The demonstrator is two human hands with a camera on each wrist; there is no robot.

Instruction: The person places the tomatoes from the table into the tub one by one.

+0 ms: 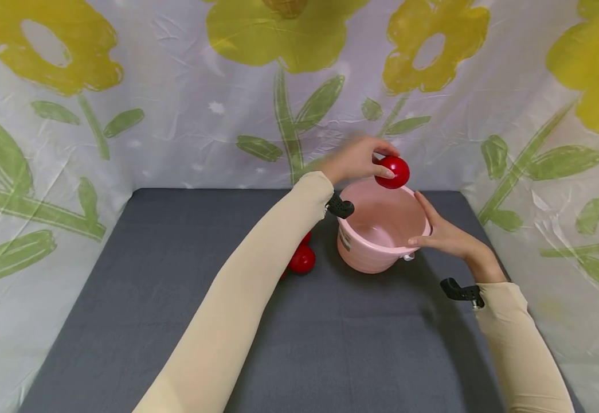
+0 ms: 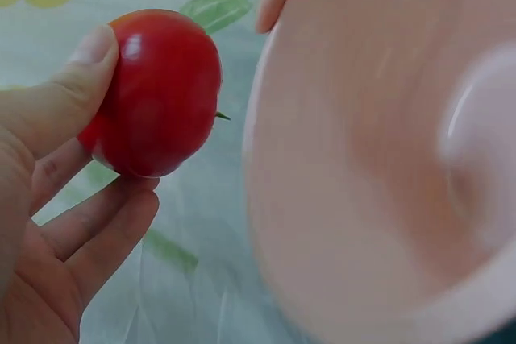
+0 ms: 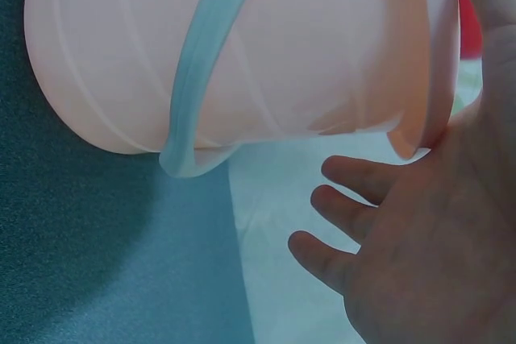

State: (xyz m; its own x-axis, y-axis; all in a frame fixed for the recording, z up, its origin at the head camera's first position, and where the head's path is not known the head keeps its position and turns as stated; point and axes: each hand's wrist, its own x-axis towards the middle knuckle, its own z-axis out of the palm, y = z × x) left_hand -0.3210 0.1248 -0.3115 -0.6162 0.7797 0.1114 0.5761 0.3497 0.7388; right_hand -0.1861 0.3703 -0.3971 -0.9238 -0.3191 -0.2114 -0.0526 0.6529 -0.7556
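Left hand (image 1: 358, 158) holding a red tomato (image 1: 393, 172) over a pink bucket (image 1: 366, 259)

A table (image 1: 98, 321) covered in dark grey cloth fills the lower part of the head view. A pale sheet (image 1: 186, 115) hangs behind it and along both sides, printed with large yellow flowers (image 1: 237, 34) and green leaves (image 1: 320, 102)

There is one bucket, standing toward the right of the table at the far end. One tomato is in the air, and at least two tomatoes on the table (image 1: 302, 260) show past the left sleeve (image 1: 237, 292), which may hide others. Two hands are in view, each with a cream sleeve and a black band (image 1: 340, 205) at the wrist

The held tomato is round, glossy and bright red, a little uneven in outline, with a thin green stem (image 2: 222, 116) poking out. It is gripped between the left thumb and fingers, above the far rim; the left wrist view shows a gap between it and the bucket

The right hand (image 1: 449, 236) touches the right side of the rim, its fingers straight and spread. The bucket is smooth and wide-mouthed, and a pale handle (image 3: 197, 62) hangs down its outside
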